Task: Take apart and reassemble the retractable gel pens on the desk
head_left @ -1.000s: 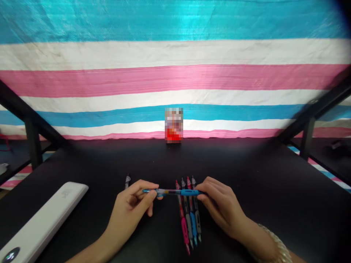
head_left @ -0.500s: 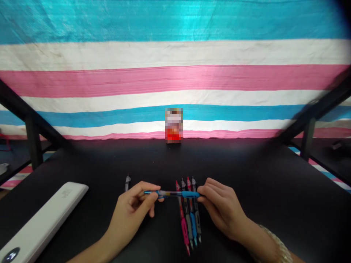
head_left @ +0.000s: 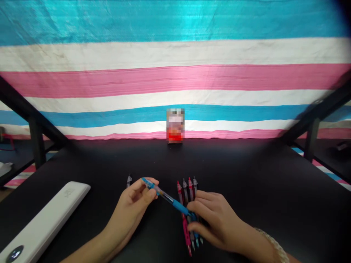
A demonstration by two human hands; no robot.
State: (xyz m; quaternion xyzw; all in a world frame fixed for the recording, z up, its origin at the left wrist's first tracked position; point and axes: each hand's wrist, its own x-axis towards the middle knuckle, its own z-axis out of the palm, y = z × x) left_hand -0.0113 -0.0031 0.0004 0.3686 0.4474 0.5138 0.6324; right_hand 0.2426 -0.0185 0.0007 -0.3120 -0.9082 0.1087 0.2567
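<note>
A blue pen [head_left: 167, 198] is held between both hands above the black table [head_left: 246, 182], slanting from upper left down to the right. My left hand [head_left: 134, 204] pinches its clip end. My right hand [head_left: 211, 223] grips its blue rubber tip end, low over a row of pens [head_left: 188, 190] lying side by side: red, black, pink and blue ones, partly hidden under the hand. A single pen [head_left: 128, 180] lies on the table just beyond my left hand.
A white oblong case [head_left: 46, 223] lies at the front left. A small blurred box [head_left: 175, 126] stands at the table's far edge against a striped cloth [head_left: 175, 73]. Black frame bars [head_left: 35, 142] slant at both sides.
The blue pen was level between my hands; now my right hand has dropped toward me with its end, tilting the pen over the row of pens. My left hand stayed put.
</note>
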